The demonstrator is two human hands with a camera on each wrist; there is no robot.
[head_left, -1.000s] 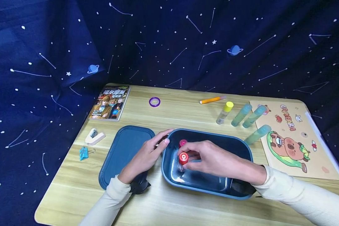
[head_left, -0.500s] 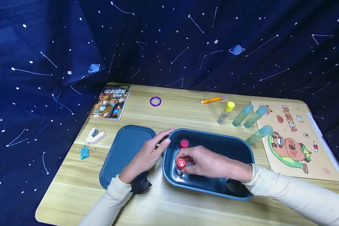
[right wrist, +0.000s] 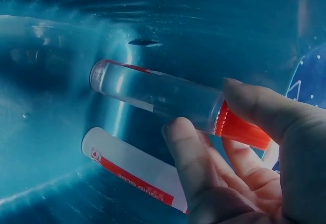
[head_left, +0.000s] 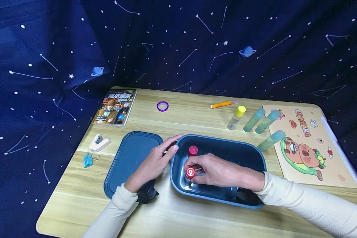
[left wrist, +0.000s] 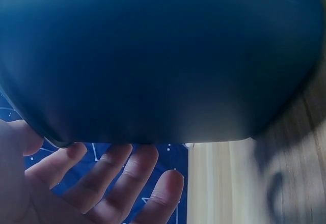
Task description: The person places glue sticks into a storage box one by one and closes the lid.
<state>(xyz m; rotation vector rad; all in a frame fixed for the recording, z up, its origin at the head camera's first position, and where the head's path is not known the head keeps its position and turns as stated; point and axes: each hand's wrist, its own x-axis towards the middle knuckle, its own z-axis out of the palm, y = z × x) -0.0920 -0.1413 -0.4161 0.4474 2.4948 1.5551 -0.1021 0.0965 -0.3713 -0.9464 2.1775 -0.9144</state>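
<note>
Right hand (head_left: 217,172) pinching red-capped glue tube (right wrist: 163,98) inside blue box (head_left: 250,155), base at the box floor, second red-capped tube (head_left: 192,150) just beside, left hand (head_left: 153,163) fingers straight against box's outer wall, over blue lid (head_left: 128,158), wooden table (head_left: 181,215) beneath.

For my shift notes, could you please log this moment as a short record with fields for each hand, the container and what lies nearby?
Right hand: inside the blue box, pinching a clear red-capped glue bottle near its cap
Left hand: fingers straight, touching the box's left rim
Blue box: open; a second red-capped bottle inside
Lid: flat on the table, left of the box
Nearby: three green tubes, yellow-capped bottle
</note>
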